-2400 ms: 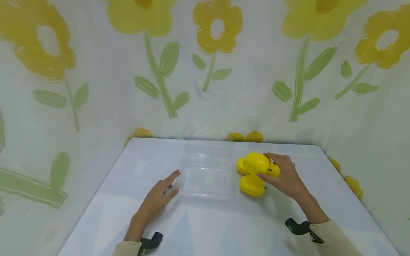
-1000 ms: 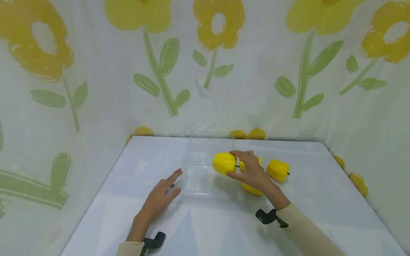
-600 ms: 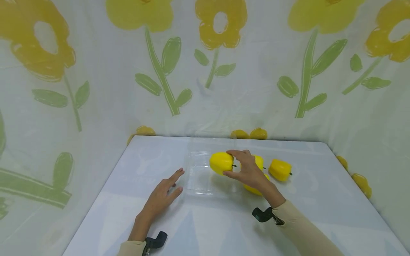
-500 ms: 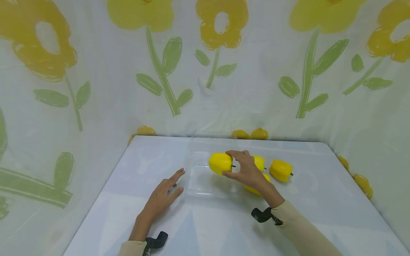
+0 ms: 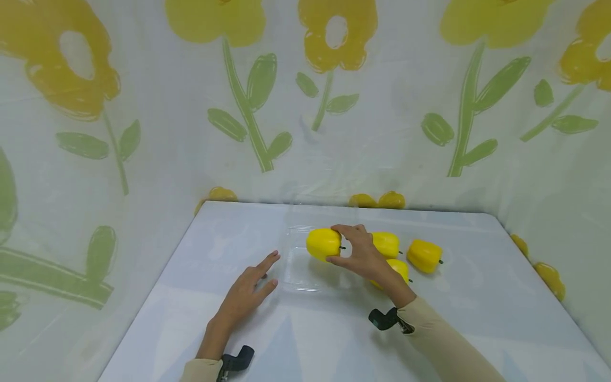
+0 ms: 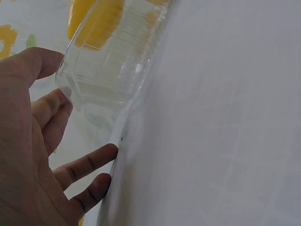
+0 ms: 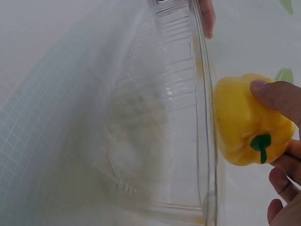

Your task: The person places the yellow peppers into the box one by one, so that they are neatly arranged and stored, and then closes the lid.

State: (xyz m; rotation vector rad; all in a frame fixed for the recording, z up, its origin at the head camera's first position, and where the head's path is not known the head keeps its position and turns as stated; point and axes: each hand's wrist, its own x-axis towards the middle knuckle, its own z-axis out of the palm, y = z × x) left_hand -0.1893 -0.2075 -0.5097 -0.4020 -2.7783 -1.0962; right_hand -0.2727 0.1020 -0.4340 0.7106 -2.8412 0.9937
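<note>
My right hand (image 5: 360, 254) grips a yellow bell pepper (image 5: 323, 244) between thumb and fingers, its green stem turned toward the palm. The pepper is held above a clear plastic container (image 5: 300, 289) with ridged walls. In the right wrist view the pepper (image 7: 244, 120) appears beside the container rim (image 7: 204, 122). My left hand (image 5: 243, 294) is at the container's left side, fingers extended and thumb apart. The left wrist view has its thumb and a fingertip at the container's edge (image 6: 70, 44); firm contact is hard to tell.
Three more yellow bell peppers lie right of the container: one at the back (image 5: 385, 245), one nearer and partly behind my right forearm (image 5: 398, 268), one farther right (image 5: 425, 255). The white table (image 5: 477, 297) ends at a flower-print curtain (image 5: 382, 116).
My right hand has lifted one pepper off the group and carried it left over the container, drifting slightly farther left lately. The other peppers sit more spread apart. The left hand stays at the container.
</note>
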